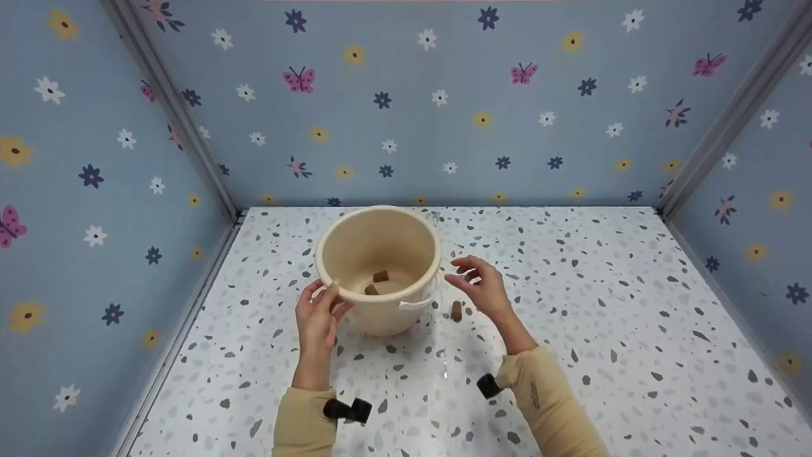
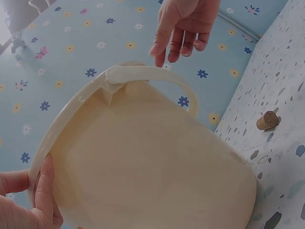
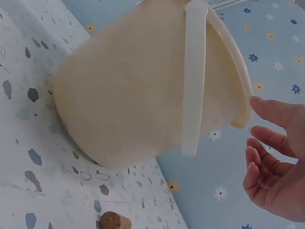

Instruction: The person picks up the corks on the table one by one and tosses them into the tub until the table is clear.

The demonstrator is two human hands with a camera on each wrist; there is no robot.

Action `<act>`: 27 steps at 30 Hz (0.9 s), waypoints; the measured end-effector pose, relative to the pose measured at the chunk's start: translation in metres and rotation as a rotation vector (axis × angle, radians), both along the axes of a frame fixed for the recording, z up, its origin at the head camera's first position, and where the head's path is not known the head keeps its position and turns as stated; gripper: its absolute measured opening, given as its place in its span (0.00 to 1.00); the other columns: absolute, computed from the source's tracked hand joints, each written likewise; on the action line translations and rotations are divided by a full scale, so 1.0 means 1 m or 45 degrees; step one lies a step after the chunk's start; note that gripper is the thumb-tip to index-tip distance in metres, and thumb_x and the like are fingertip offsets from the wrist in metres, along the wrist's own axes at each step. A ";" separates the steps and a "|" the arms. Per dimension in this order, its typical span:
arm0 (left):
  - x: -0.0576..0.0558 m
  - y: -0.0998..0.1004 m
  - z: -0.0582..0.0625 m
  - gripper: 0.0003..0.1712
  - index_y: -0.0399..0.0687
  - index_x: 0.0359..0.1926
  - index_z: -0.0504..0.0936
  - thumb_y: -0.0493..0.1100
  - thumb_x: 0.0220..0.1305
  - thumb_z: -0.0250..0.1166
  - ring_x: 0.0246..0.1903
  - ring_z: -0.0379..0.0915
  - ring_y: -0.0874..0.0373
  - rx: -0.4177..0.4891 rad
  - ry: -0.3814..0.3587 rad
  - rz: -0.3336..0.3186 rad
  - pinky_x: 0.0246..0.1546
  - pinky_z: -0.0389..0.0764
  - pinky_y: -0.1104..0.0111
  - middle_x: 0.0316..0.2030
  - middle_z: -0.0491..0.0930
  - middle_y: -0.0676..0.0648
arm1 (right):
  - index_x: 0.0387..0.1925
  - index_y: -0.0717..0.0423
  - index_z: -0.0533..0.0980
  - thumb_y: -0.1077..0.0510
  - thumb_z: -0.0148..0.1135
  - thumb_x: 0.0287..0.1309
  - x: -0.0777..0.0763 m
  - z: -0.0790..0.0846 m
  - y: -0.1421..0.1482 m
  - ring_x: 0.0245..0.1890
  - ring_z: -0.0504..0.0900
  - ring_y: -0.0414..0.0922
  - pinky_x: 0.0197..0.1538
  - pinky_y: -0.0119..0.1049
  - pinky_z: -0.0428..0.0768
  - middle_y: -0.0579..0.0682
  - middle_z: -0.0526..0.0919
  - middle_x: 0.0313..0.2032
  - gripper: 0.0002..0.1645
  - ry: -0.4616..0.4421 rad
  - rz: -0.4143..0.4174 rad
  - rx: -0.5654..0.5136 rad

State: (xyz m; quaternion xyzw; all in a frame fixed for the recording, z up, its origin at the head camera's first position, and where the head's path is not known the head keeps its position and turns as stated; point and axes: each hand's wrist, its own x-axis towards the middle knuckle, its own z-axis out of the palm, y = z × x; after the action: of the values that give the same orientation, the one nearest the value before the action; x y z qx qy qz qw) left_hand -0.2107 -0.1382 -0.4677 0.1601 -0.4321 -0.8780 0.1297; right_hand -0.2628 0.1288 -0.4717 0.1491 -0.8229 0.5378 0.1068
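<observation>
A cream plastic bucket (image 1: 383,320) stands on the speckled table, its mouth facing up toward the head view. My left hand (image 1: 316,320) grips its near left rim between thumb and fingers. Two brown corks lie on the bucket's floor, one cork (image 1: 380,276) a little behind the other cork (image 1: 372,289). My right hand (image 1: 486,289) hovers just right of the rim, fingers loosely bent and nothing between them. Below that hand, a third cork (image 1: 457,311) sits on the table beside the bucket. The white bucket handle (image 2: 147,73) hangs down on the bucket's right side.
The white table (image 1: 571,317) carries grey speckles. Blue flowered panels (image 1: 406,120) wall in the back and both sides, with a grey metal post (image 1: 181,114) at the left corner and another post (image 1: 729,111) at the right.
</observation>
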 end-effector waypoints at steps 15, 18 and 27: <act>0.001 0.000 -0.001 0.16 0.35 0.48 0.63 0.29 0.60 0.54 0.24 0.74 0.58 -0.018 -0.041 -0.015 0.29 0.81 0.68 0.29 0.73 0.45 | 0.38 0.61 0.77 0.57 0.66 0.46 -0.009 -0.046 0.012 0.29 0.74 0.44 0.33 0.34 0.74 0.52 0.78 0.29 0.16 -0.195 -0.119 0.082; 0.001 -0.001 -0.001 0.16 0.36 0.48 0.63 0.30 0.60 0.54 0.25 0.74 0.58 -0.023 -0.054 -0.018 0.29 0.81 0.68 0.29 0.73 0.45 | 0.39 0.61 0.77 0.58 0.67 0.46 -0.011 -0.053 0.013 0.29 0.74 0.44 0.32 0.32 0.73 0.55 0.78 0.31 0.17 -0.250 -0.137 0.105; 0.000 -0.002 0.000 0.20 0.34 0.53 0.61 0.31 0.60 0.55 0.27 0.74 0.58 -0.036 -0.076 -0.017 0.32 0.81 0.66 0.32 0.72 0.44 | 0.43 0.59 0.75 0.56 0.69 0.42 -0.017 -0.065 0.013 0.31 0.73 0.44 0.30 0.32 0.73 0.54 0.77 0.35 0.23 -0.456 -0.182 0.201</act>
State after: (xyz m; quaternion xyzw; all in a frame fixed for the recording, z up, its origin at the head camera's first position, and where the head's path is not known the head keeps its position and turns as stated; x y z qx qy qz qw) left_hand -0.2111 -0.1399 -0.4677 0.1816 -0.4492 -0.8674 0.1132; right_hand -0.2799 0.1416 -0.5367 0.0001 -0.8769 0.4805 -0.0152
